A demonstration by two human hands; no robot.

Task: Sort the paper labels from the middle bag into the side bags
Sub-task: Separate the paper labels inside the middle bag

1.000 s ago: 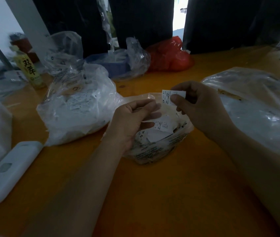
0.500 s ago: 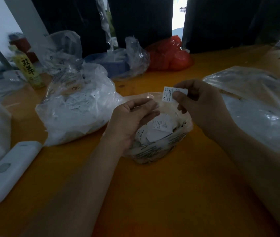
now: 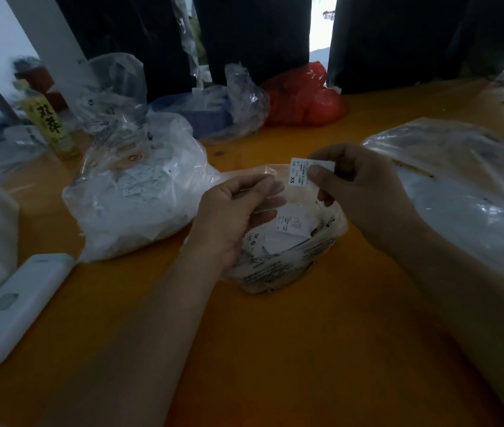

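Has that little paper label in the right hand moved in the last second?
Barely. The label pinched in the right hand has only tilted a little, staying above the middle bag's far rim.

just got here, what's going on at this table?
A person is sorting paper labels. The right hand pinches a label marked XS above the middle bag, which still holds many labels. The left hand rests at that bag's open mouth. A fuller bag sits left, a flatter bag right.
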